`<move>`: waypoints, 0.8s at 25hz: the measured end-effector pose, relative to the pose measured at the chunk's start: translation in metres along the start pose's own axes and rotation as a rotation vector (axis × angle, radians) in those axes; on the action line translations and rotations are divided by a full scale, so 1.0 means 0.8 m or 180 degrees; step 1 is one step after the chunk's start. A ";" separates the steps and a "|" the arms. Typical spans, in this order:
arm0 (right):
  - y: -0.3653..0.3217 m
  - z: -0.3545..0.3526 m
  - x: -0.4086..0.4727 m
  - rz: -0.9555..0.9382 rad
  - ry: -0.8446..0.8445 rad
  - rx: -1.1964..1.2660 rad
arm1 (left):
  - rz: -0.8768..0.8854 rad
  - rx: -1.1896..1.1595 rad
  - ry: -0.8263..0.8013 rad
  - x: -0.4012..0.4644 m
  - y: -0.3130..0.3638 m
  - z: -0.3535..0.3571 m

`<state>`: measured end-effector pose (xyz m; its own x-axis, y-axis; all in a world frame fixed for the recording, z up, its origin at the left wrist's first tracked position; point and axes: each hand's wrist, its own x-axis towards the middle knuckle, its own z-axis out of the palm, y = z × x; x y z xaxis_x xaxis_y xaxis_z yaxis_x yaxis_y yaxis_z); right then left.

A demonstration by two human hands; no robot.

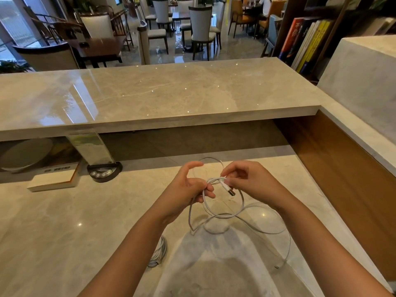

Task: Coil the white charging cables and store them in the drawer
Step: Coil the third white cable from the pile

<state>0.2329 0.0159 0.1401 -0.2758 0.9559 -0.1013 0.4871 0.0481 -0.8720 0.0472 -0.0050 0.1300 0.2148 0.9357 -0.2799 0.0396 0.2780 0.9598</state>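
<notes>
Both bare hands are raised above the pale, glossy marble desk (64, 221), working a thin white charging cable (222, 215). The left hand (188, 189) has its lower fingers curled around a gathered bunch of the cable's strands, while its index finger and thumb stand spread apart above them. The right hand (250, 181) pinches the cable between thumb and fingertips right by the white plug with a metal USB tip (230, 190), which points down and to the right. Between the two hands a loop of the cable hangs down, and further slack trails out in wide curves over the desk to the right, ending in a small white connector (278, 265) lying on the surface near the right forearm. A second white cable, already bundled into a coil (159, 252), lies on the desk just beside the left forearm, partly hidden by it. At the left, well apart from the hands, sits a white book with an orange edge (53, 181), and near it a dark oval base with small round buttons (105, 171) that holds what seems to be a clear acrylic stand (92, 146). A raised marble counter (160, 93) runs across behind the desk.
</notes>
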 end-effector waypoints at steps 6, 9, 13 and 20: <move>0.005 -0.001 -0.007 0.0584 -0.0072 0.2287 | 0.0686 0.0877 0.0416 -0.001 -0.002 0.007; 0.006 0.004 -0.016 0.0119 -0.0129 0.1675 | 0.0857 0.1085 0.0906 0.003 -0.008 0.010; 0.008 0.019 -0.019 -0.0299 0.0491 0.0468 | 0.0848 0.1065 0.1023 0.005 -0.013 0.016; 0.017 0.021 -0.013 -0.0669 0.1302 -0.0008 | 0.0432 0.0334 0.0754 0.005 -0.010 0.021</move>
<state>0.2286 0.0017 0.1213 -0.0193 0.9611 0.2756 0.4579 0.2536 -0.8521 0.0641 -0.0074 0.1215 -0.0082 0.9909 -0.1344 0.1293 0.1343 0.9825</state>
